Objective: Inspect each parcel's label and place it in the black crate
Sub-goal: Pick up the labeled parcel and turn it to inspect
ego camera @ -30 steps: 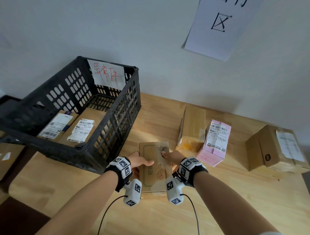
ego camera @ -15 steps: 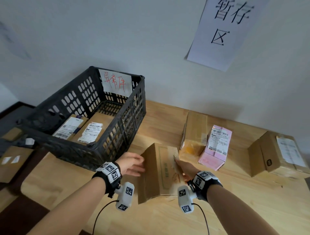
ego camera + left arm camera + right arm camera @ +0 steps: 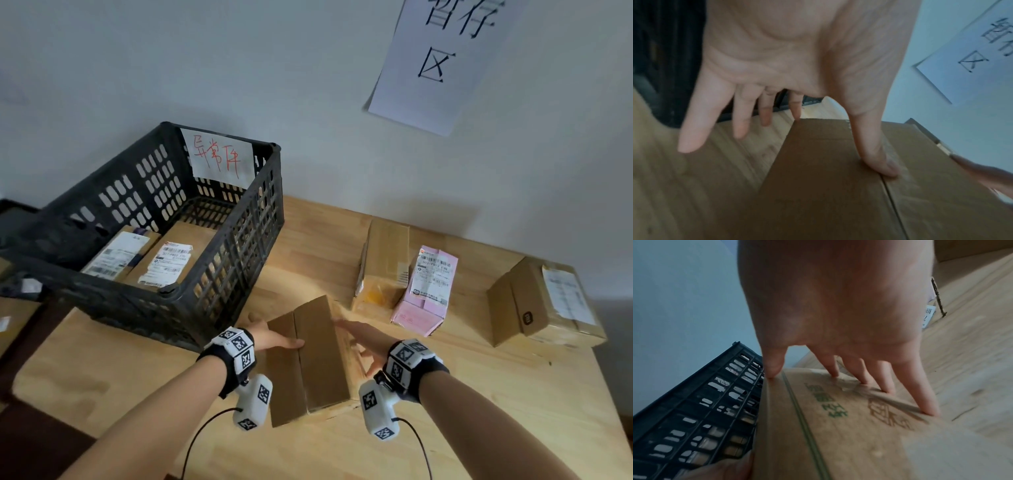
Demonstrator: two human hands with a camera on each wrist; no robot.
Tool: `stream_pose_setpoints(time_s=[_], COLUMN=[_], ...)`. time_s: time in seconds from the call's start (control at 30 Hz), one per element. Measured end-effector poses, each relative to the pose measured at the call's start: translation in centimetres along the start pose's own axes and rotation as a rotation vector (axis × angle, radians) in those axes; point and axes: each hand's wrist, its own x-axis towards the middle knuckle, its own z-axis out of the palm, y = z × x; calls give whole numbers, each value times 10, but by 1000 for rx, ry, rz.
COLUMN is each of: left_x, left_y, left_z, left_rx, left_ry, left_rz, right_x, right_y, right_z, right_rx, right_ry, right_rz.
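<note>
Cardboard fills the space between your hands: a flat brown parcel tipped on edge on the wooden worktop, near its front edge. Your left hand has straight, spread fingers and its thumb pressed on the parcel's plain side. Your right hand rests straight fingers on the printed side. Just left stands the black crate, holding two labelled parcels.
</note>
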Motion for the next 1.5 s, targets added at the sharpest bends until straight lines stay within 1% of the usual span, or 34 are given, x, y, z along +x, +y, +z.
stream_pose_setpoints(time_s=[0.03,0.1,0.13,0.17,0.23,0.37,0.47,0.63,0.77,0.83,0.93,1.0,1.07,1.13,1.17,1.23,1.3,1.33,1.37,1.4,1.5], left_x=[1,-2,-2,-2,0,10,15,25,28,26,20,18,10,3,1,0,1,-2,-1,-2,3], left_y=[-1,-1,-2,-3,-3,4,11,15,16,18,14,11,10,10,11,15,19,20,18,16,7], left_z=[0,3,5,6,9,12,12,11,10,8,10,12,14,10,5,-7,-18,-22,-25,-26,-18], left_rx=[-107,-438,-528,-540,-494,-469,-417,-326,-313,-330,-430,-491,-573,-753,-866,-1073,-1198,-1219,-1203,-1127,-892], left_ry=[-61,-221,-262,-253,-204,-181,-194,-211,-233,-253,-300,-289,-290,-358,-364,-283,-182,-137,-113,-97,-55], left_rz=[-4,8,19,43,89,111,120,146,147,125,78,67,65,29,39,101,171,198,233,253,259], right_x=[1,10,17,24,36,50,54,68,67,63,59,58,53,45,35,25,19,16,15,14,14], right_y=[-1,2,5,8,15,30,32,32,25,23,30,40,44,36,26,9,-4,-7,-9,-9,-5], right_z=[2,7,9,9,10,2,-2,-9,-12,-11,-4,0,-1,-4,-5,-10,-15,-16,-15,-14,-5], right_rx=[-6,-2,8,24,49,56,23,-122,-101,-96,-29,79,124,155,203,319,435,473,493,508,458], right_ry=[-24,-46,-18,10,52,87,67,84,82,78,75,99,106,93,89,97,124,138,146,143,128], right_rz=[-5,8,24,37,61,103,130,159,158,155,116,75,45,12,-11,-63,-113,-125,-125,-120,-89])
